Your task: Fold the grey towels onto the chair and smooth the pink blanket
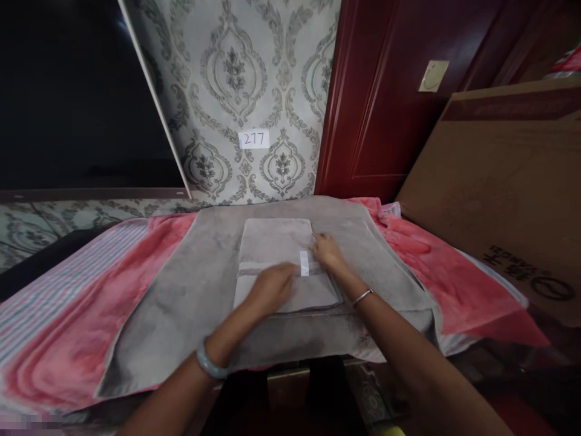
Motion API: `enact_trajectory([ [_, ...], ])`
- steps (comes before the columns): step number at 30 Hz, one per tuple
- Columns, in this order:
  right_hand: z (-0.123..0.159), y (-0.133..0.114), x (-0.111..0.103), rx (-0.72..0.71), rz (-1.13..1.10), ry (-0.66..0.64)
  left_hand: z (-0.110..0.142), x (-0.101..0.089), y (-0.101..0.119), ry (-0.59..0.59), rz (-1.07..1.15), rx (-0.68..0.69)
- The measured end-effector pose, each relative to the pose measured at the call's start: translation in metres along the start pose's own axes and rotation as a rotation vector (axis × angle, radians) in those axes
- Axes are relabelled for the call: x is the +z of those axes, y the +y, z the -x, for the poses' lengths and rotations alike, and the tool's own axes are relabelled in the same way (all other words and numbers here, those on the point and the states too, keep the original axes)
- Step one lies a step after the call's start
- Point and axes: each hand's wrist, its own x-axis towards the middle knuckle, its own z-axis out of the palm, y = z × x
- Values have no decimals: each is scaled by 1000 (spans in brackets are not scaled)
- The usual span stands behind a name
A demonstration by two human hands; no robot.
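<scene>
Seemingly straightening folded, rectangular light-grey plush cloth (276, 239) with left hand (275, 287) and right hand (327, 249) apart; cannot tell grip; calls next for alignment.

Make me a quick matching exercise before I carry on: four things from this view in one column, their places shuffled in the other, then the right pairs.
Things
1. folded gray cloth
2. left hand
3. right hand
4. card marked 277

Places, as seen in the picture
A. at the right-hand edge of the folded gray cloth
B. on the patterned wall
C. just left of the white tag
D. lying on the larger gray cloth

Right pairs: 1-D, 2-C, 3-A, 4-B
</scene>
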Motion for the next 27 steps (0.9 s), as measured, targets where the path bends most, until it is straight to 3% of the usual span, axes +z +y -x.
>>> enact_trajectory([
  [2,-1,-19,-2,-89,49,16,-9,-21,-17,24,-145,-89],
  [4,2,-34,2,-199,121,3,-12,-27,-32,-7,-283,-163],
  [8,18,-37,26,-285,252,-163,3,-3,-51,-184,-426,-219],
  [12,19,-27,34,-266,290,-260,17,19,-59,-187,-438,-208],
  [15,-1,-34,27,-237,294,-255,18,20,-62,-163,-423,-195],
  [18,-28,-44,26,-325,293,-173,17,21,-65,-150,-411,-189],
  [22,-63,-35,37,-456,297,-312,22,27,-73,-95,-387,-156],
  [27,-100,3,35,-224,372,-356,27,30,-76,-64,-361,-133],
])
